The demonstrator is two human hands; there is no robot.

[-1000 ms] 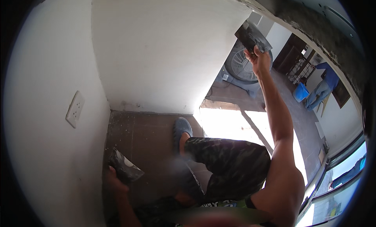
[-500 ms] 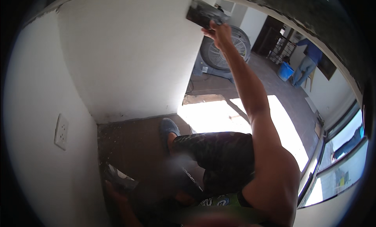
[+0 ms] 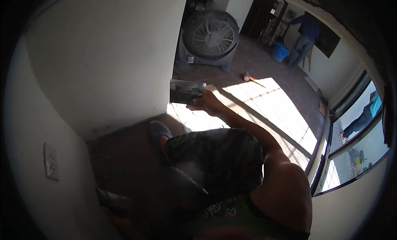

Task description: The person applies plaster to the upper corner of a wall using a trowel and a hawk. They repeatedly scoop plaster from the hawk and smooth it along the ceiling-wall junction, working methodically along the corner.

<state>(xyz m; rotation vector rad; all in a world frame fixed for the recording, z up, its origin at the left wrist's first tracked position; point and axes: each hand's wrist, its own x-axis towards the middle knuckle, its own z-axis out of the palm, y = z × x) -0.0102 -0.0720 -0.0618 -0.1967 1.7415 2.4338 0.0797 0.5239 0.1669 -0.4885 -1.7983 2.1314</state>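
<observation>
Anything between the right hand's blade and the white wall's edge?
Nothing visible: the blade in the right hand meets the edge of the white wall in this view; contact is unclear. The fan stands farther back.

A dark rectangular blade [image 3: 184, 91] looks like smeared metal. The white left wall [image 3: 37, 122] is smooth and matt; the round grey fan [image 3: 213, 39], far off, dull plastic; near camouflage trousers [image 3: 215, 155], cloth.
</observation>
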